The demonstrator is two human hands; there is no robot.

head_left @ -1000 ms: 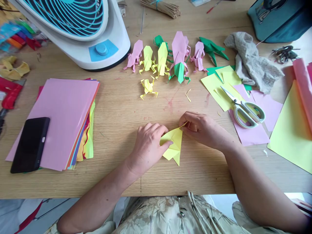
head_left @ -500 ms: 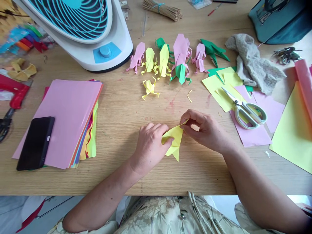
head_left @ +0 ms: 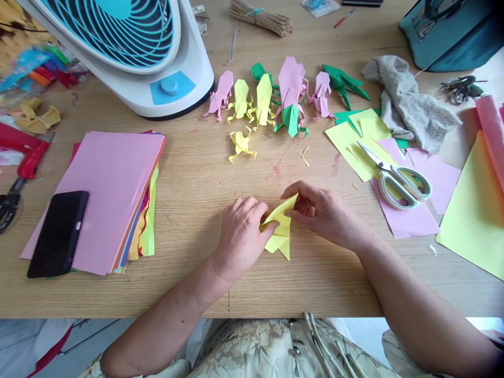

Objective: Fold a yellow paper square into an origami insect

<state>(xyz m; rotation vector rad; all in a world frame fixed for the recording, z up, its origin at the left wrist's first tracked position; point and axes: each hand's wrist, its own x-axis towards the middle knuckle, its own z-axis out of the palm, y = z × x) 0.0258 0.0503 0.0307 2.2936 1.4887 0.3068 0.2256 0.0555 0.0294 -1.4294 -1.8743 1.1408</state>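
A small piece of folded yellow paper (head_left: 280, 239) is held between my hands near the front of the table. My left hand (head_left: 244, 231) grips its left side, thumb on top and fingers curled behind. At the paper's upper right edge, my right hand (head_left: 315, 210) has thumb and index finger closed on it. The paper has sharp creases and a pointed flap hanging down toward me. Farther off stand several origami frogs, among them a small yellow frog (head_left: 241, 144), a tall pink one (head_left: 291, 79) and a green one (head_left: 344, 81).
Scissors (head_left: 401, 184) rest on cut paper at the right, near a grey cloth (head_left: 413, 100). Left of my hands lies a stack of coloured paper (head_left: 114, 173) with a black phone (head_left: 59, 233) on it. A fan (head_left: 173, 86) stands behind. A thin yellow scrap (head_left: 305, 156) lies ahead.
My right hand has shifted slightly left, its fingers moving along the paper's upper edge. The left hand keeps its hold in nearly the same place.
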